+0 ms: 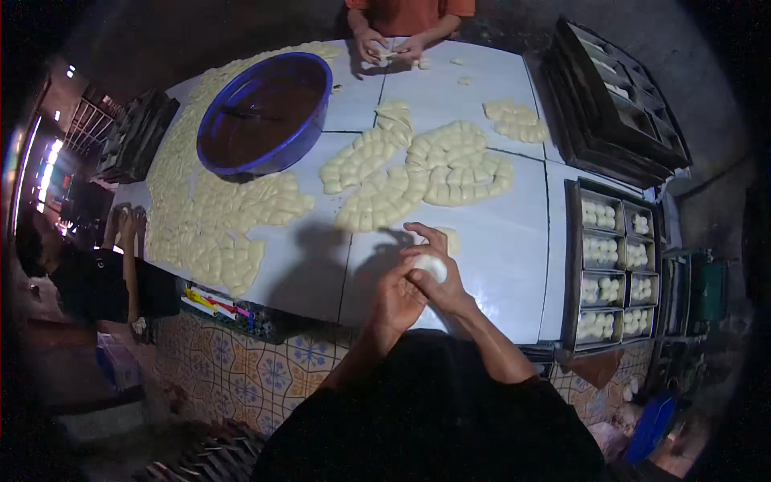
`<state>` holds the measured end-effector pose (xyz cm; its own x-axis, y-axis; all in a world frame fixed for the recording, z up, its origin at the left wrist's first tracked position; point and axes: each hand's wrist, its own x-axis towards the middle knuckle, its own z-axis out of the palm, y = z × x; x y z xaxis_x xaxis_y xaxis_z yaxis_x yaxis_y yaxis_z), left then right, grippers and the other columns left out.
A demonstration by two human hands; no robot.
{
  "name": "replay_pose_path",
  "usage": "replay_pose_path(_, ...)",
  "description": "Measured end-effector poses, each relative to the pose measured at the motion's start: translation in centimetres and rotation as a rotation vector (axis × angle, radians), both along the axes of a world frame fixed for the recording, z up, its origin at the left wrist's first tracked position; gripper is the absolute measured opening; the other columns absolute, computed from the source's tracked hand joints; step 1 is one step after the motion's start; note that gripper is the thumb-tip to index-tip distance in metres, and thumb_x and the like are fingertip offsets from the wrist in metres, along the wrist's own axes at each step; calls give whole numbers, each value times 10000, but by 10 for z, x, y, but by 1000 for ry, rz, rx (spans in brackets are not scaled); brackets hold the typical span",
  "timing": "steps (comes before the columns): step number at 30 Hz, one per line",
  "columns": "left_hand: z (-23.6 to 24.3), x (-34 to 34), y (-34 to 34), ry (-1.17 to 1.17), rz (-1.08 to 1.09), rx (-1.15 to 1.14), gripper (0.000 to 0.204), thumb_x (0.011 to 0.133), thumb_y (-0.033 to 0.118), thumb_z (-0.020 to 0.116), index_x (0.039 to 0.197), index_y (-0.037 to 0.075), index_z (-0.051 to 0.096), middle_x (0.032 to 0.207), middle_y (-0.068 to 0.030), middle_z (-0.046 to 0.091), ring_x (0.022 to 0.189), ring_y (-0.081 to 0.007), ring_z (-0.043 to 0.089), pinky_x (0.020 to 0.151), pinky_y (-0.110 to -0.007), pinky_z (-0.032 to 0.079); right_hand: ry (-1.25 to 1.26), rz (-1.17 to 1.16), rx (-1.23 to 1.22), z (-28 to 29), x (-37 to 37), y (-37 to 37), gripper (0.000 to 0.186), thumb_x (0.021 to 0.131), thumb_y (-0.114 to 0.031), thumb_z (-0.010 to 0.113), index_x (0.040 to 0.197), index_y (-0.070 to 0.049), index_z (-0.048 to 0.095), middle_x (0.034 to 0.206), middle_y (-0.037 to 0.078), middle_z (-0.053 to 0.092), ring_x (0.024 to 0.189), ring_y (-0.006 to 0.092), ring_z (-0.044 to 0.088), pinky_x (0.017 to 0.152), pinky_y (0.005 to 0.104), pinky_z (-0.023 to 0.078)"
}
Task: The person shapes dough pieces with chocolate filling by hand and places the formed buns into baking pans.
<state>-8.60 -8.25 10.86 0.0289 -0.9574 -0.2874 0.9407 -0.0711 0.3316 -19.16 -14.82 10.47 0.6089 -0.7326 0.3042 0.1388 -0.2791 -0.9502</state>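
Over the near edge of the table, my left hand [397,300] and my right hand [446,283] come together around a smooth white dough ball [431,267]. The ball is cupped between the two palms, its upper side showing. My right fingers curl over the far side of it; part of my left fingers is hidden behind the ball and the other hand. Just beyond my right hand a small dough piece [454,240] lies on the white table [506,265]. Farther off are scored strips of dough pieces [385,197], still joined together.
A blue basin [321,112] stands on the left among more scored dough [217,209]. At right, a black divided tray [572,265] holds dough balls, with stacked trays [594,120] behind. Across the table a person [409,12] handles dough; another person [104,273] is at left.
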Motion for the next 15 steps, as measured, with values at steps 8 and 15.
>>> replay_pose_path(8, 37, 138, -115, -347, 25, -197, 842, 921, 634, 226, 1277, -113, 385, 1183, -255, 544, 1098, -323, 546, 981, -457, 398, 23, 36, 364, -21, 15, -20, 1218, 612, -790, 605, 1487, -191, 5, 1450, 127, 205, 1143, 230, 376, 831, 351, 435)
replay_pose_path(15, -31, 348, -237, -2014, 695, 339, 877, 884, 707, 183, 892, -27, 663, 785, -153, 641, 751, -275, 605, 716, -405, 449, -39, -117, 437, -37, 36, -13, 982, 767, -564, 659, 1478, -157, 119, 1409, 130, 300, 1120, 226, 410, 814, 339, 459)
